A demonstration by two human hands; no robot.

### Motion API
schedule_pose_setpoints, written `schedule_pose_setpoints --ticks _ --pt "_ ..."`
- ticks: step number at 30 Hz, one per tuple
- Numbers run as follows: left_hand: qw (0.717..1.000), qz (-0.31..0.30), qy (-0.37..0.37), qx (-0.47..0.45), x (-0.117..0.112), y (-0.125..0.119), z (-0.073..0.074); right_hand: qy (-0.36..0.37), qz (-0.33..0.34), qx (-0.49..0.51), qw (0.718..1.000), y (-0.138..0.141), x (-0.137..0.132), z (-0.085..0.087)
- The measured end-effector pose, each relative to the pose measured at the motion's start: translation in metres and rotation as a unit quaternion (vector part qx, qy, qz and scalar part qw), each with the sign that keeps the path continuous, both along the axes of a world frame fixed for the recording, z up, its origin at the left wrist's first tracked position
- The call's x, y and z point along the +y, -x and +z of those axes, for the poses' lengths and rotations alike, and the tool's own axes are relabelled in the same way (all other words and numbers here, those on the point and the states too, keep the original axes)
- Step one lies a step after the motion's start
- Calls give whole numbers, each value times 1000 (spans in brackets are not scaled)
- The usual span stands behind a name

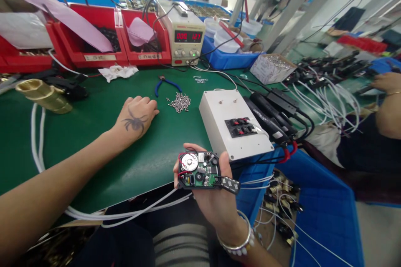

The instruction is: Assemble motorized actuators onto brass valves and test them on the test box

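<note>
My right hand [216,200] holds a small open black device [200,171], its circuit board and round silver disc facing up, just off the near edge of the green mat [103,142]. My left hand [138,117] rests on the mat, knuckles up and fingers curled under, reaching toward a pile of small silver screws [179,102]. Whether anything is in those fingers is hidden. Blue-handled pliers [166,85] lie just beyond the screws.
A white test box [233,123] with red and black terminals sits right of the screws, black probes [275,112] beside it. Behind stand a power supply [184,35] and red bins [94,37]. A brass fitting [44,96] lies left. Another person's arm [388,104] is at right.
</note>
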State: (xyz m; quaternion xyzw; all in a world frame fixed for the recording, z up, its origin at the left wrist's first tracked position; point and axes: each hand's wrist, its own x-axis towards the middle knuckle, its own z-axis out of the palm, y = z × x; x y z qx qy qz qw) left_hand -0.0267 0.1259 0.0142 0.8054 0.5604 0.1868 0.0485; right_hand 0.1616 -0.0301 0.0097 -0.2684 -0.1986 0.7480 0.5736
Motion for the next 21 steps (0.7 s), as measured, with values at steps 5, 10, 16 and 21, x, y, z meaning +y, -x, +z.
schedule_pose_setpoints --ticks 5,10,16,21 --pt "995 -48 -12 -87 -63 -6 37 12 -25 8 1000 -1 2 1" --pt "962 -193 -41 -187 -130 -16 56 7 -40 6 999 4 0 1" --pt "970 -181 -89 -139 -148 -21 50 -24 -45 -45 998 8 -8 2" --pt "969 -187 -91 -136 -149 -23 45 -40 -26 -48 998 7 -10 -2"
